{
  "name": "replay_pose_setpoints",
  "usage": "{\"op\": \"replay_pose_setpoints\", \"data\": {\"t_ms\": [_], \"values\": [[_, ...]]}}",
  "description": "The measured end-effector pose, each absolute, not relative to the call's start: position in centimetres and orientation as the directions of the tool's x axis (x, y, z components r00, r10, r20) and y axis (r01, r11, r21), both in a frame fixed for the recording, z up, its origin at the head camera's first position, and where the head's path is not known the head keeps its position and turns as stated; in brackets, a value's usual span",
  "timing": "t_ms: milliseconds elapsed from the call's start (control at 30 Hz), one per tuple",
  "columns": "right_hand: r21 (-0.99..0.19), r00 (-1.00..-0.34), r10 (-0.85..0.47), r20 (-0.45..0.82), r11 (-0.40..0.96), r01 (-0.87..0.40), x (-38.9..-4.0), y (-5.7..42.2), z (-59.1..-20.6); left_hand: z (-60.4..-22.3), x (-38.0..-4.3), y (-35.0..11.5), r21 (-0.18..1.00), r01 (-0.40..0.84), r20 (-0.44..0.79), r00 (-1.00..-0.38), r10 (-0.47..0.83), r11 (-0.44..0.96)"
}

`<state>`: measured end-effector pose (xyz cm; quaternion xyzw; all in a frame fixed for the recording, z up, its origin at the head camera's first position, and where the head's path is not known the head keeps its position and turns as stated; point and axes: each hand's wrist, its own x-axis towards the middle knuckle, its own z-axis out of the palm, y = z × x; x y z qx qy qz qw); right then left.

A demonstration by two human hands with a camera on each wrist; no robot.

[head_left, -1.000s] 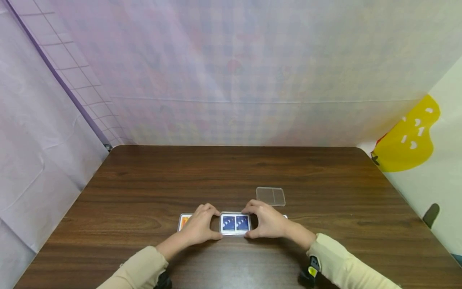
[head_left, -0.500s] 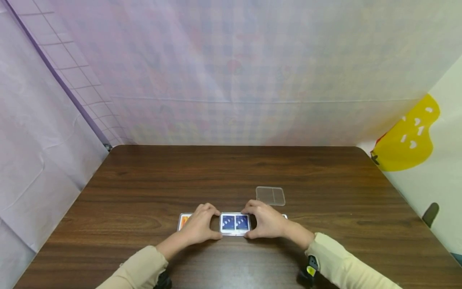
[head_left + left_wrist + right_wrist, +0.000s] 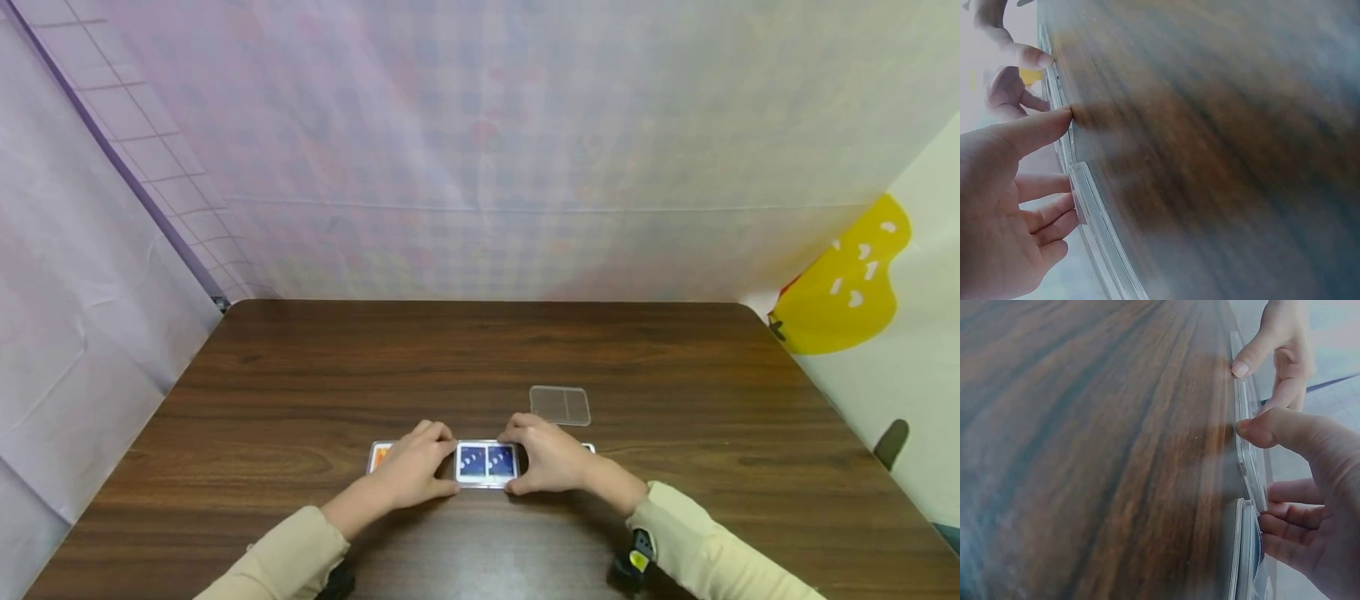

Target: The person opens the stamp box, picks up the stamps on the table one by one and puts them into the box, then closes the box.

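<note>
A flat clear plastic case (image 3: 486, 463) lies on the table, showing two blue cards with a row of pale moon-like shapes, side by side. My left hand (image 3: 414, 467) holds its left end by the near and far edges, thumb nearest me. At the right end, my right hand (image 3: 550, 458) grips it the same way. Partly under my left hand is another clear case with an orange picture (image 3: 379, 455). A third case (image 3: 1244, 550) shows edge-on below my right hand in the right wrist view; the head view shows only its white corner (image 3: 590, 447).
A clear, thin plastic lid or tray (image 3: 560, 406) with a dividing line lies behind my right hand. Dark wood-grain tabletop (image 3: 480, 350) stretches to a pale checked curtain (image 3: 480, 167) at the back. White cloth hangs at the left, and a yellow shape (image 3: 840, 283) marks the right wall.
Both hands keep the same hold on the middle case, which stays in place between them. The head view has shifted very slightly.
</note>
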<state>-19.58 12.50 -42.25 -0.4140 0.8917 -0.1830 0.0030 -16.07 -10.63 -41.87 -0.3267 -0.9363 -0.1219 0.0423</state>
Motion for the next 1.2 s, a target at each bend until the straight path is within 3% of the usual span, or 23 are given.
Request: {"op": "replay_pose_setpoints", "data": {"t_ms": [633,967,1200], "values": [[-0.366,-0.689,-0.713,0.130,0.611,-0.702,-19.5,13.0,-41.9,-42.1,-16.2,-10.3,0.254,0.583,0.174,-0.812,0.556,0.772],[-0.456,-0.726,-0.626,0.285,0.578,-0.677,-21.3,17.1,-41.0,-42.0,-16.6,-8.7,0.425,0.489,0.163,-0.869,0.467,0.762],[-0.478,-0.762,-0.560,0.325,0.598,-0.643,-23.2,20.4,-41.6,-41.6,-17.0,-6.5,0.484,0.498,0.143,-0.857,0.496,0.720]]}}
